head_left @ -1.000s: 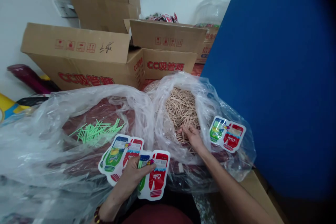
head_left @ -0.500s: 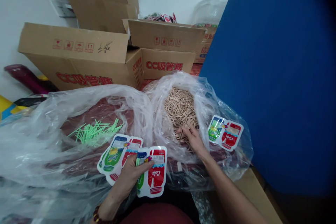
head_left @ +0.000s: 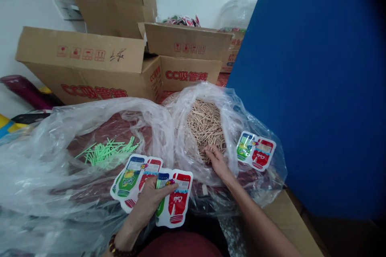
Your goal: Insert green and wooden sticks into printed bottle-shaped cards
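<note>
My left hand (head_left: 152, 200) grips a fan of printed bottle-shaped pouches (head_left: 176, 200), green and red ones, low in the middle. My right hand (head_left: 217, 161) reaches into a clear plastic bag (head_left: 183, 128) full of tan sticks (head_left: 205, 124); its fingers curl down among the sticks and what they hold is hidden. One more printed pouch pair (head_left: 256, 149) lies on the bag's right side. To the left, a larger clear bag (head_left: 45, 156) holds a small heap of green sticks (head_left: 107, 151).
Brown cardboard boxes with red print (head_left: 87, 68) stand behind the bags, one further back (head_left: 187, 54) with packets on top. A tall blue panel (head_left: 316, 88) fills the right side. A dark red roll (head_left: 24, 90) lies at far left.
The view has drifted slightly, shifting everything left and down. My right hand stays in the tan sticks with small finger movement; my left hand keeps its hold on the pouches.
</note>
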Available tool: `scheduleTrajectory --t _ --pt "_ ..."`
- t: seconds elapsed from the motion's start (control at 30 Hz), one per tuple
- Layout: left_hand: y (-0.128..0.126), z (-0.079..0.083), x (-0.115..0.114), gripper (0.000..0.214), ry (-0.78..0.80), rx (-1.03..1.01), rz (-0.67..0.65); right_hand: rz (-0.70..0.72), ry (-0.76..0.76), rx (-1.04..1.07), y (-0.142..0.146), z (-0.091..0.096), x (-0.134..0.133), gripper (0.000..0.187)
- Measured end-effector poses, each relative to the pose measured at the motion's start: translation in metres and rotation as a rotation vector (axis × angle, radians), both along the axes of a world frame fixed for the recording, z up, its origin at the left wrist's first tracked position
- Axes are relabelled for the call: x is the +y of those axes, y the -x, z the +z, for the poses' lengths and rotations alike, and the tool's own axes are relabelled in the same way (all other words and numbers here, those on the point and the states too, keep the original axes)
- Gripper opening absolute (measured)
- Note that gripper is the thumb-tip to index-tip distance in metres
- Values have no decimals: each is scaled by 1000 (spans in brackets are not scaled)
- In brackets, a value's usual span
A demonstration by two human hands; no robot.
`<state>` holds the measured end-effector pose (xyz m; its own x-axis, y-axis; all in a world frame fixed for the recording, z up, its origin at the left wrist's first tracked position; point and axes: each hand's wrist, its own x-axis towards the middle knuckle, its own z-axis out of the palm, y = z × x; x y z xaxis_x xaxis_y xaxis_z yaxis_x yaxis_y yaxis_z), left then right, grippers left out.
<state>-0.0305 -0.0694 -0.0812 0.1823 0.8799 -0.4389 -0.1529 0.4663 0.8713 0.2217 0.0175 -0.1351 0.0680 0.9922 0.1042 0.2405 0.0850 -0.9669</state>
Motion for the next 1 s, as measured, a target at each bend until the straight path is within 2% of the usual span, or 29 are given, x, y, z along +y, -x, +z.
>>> scheduleTrajectory --t 0.23,0.3,0.47,0.6,0.67,0.83,1.0 --pt "-2 2 1 28 -1 44 5 -4 -17 68 0 4 1 21" --pt "-2 4 2 28 4 50 -14 -36 -7 220 -2 8 4 22" --pt "-7 10 8 22 -25 44 -46 -38 80 841 -7 29 11 23" --pt "-19 17 18 20 -17 -2 -33 -41 80 1002 -8 40 15 22" --pt "-25 22 23 21 1 -30 -44 -46 56 944 -8 40 17 23" --pt "-34 28 30 21 5 -3 -63 -6 53 636 -6 39 11 25" --pt "-37 24 35 25 -21 -21 -106 322 -10 67 2 65 -15 24"
